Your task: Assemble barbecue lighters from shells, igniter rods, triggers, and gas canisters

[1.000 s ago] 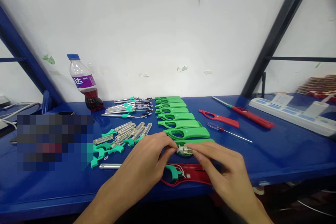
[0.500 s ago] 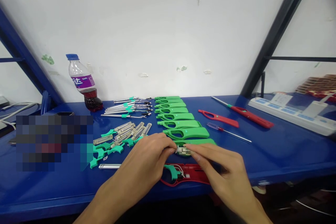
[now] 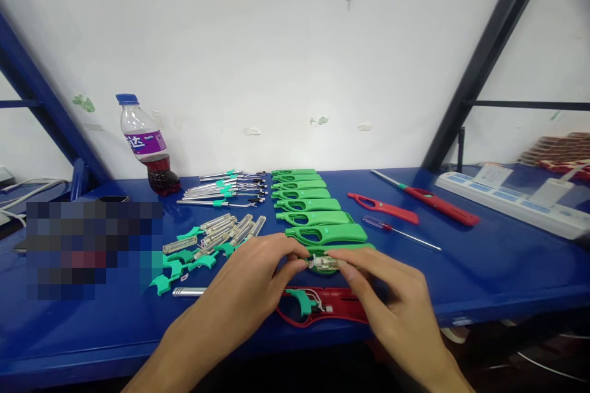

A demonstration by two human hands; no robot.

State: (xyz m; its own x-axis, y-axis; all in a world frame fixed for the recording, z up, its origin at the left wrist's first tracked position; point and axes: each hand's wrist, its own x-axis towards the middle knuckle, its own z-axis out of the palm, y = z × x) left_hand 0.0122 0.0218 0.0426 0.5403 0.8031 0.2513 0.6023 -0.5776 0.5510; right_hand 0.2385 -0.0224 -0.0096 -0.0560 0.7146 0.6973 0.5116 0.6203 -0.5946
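We observe the fingers of the left hand (image 3: 258, 279) and right hand (image 3: 391, 295) grasping opposite ends of a small clear part (image 3: 325, 263), held over the bench (image 3: 483, 270) near the open red casing (image 3: 345, 304).

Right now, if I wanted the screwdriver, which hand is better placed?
Probably your right hand: the screwdriver lies just beyond it, while your left hand is farther across. The right would first have to release the clear part.
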